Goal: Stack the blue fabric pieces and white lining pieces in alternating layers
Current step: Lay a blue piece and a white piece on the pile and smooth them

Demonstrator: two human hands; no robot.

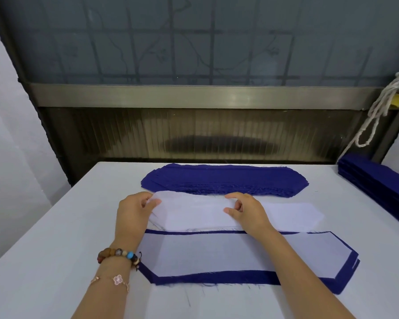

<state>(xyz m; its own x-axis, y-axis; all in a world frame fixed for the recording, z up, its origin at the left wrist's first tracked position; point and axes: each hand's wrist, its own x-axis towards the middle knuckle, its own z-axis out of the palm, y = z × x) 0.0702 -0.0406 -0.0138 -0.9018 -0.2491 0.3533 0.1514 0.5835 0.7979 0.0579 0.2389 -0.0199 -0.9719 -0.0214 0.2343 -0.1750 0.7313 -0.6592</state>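
Note:
A pile of blue fabric pieces (pixel 224 180) lies at the far middle of the white table (pixel 44 238). In front of it sits a pile of white lining pieces (pixel 290 215). Nearest me is the layered stack (pixel 240 259), with a white lining on top and blue fabric showing around its edges. My left hand (pixel 134 212) pinches the left end of the top white lining piece (pixel 194 210). My right hand (pixel 247 210) pinches the same piece near its middle, its far edge lifted slightly.
A second stack of blue fabric (pixel 373 180) sits along the table's right edge. White cord (pixel 378 111) hangs at the far right. A metal ledge and ribbed panel (pixel 194 134) close off the table's far side. A white wall stands to the left.

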